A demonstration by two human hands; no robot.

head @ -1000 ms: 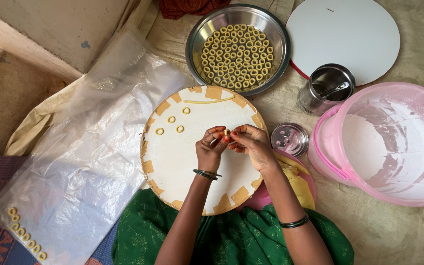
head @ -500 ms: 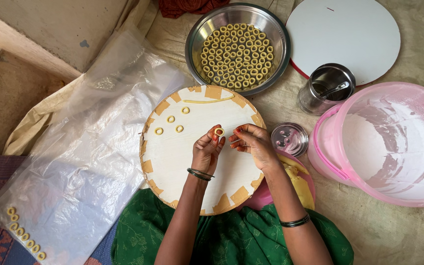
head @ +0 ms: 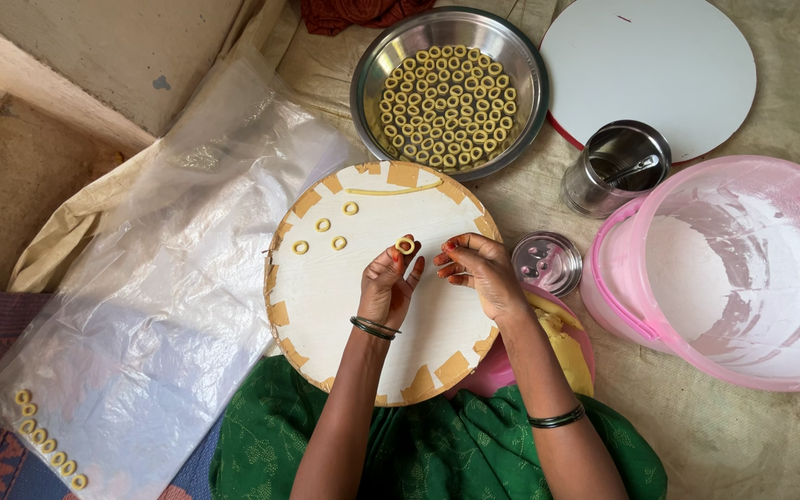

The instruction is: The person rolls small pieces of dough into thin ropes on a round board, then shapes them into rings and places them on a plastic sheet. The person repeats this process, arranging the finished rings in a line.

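Your left hand (head: 388, 285) is over the round white board (head: 326, 296), near its middle, and its thumb and first finger pinch one small yellow dough ring (head: 406, 245) just above the board. Your right hand (head: 476, 267) is just beside the ring, to its right, with the fingers curled in close together and holding nothing that you can see. Four more little rings (head: 325, 225) lie on the board, up and to the left of your left hand. A long thin dough string (head: 393, 190) lies near the board's top edge. The board's bottom edge is hidden by your arms and your green clothes (head: 437, 444). Above the board sits a steel bowl (head: 372, 69) full of rings. To the right of the board, touching its edge, is a small steel lid (head: 546, 262). Past that is a steel cup (head: 615, 168) with something inside that is hard to make out. A big pink tub (head: 743, 268) stands further right of the board, and its side is cut off by the picture's edge. A pink and yellow thing (head: 568, 344) peeks out from under your right arm, mostly hidden. Left of the board lies a clear plastic sheet (head: 159, 296), with a row of rings (head: 46, 438) at its far bottom corner. A white round plate (head: 650, 65) lies up and right of the board.
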